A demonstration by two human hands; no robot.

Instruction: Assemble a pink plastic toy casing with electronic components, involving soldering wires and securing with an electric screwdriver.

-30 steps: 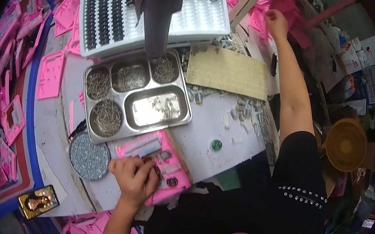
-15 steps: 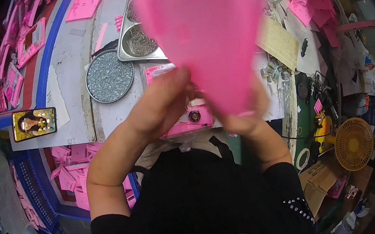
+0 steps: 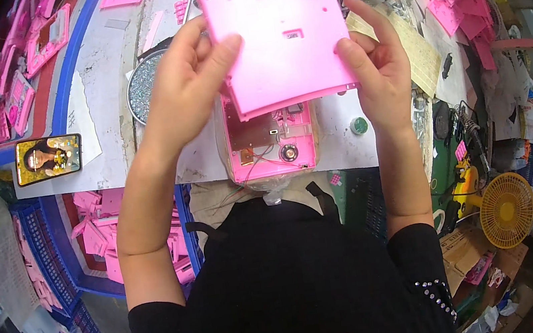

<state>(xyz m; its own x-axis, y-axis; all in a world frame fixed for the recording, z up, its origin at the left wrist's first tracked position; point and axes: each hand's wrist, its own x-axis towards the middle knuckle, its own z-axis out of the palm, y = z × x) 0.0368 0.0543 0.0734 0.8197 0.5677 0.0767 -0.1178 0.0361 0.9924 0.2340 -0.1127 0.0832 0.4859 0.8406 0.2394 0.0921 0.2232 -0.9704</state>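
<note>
Both hands grip a flat pink plastic cover point(image 3: 286, 63) by its two side edges, raised above the bench. My left hand point(image 3: 191, 82) pinches its left edge with the thumb on the face. My right hand point(image 3: 378, 67) holds the right edge, thumb on the front and index finger lifted off. The cover has a raised block at its far end and a small rectangular slot. Below it lies an open pink plastic housing point(image 3: 302, 157) with a round speaker point(image 3: 288, 153), thin wires and a dark board. The cover hides the housing's far part.
A round dish of small metal screws point(image 3: 143, 88) sits left of the cover, partly behind my left arm. A lit phone point(image 3: 49, 159) lies at the left. A small green-topped round piece point(image 3: 359, 126) is near my right wrist. Pink parts point(image 3: 109, 227) fill a blue bin; a yellow fan point(image 3: 506, 210) stands right.
The pink cover has turned from a tilted, blurred position to nearly flat. My hands have moved apart to its two sides, uncovering more of the housing below.
</note>
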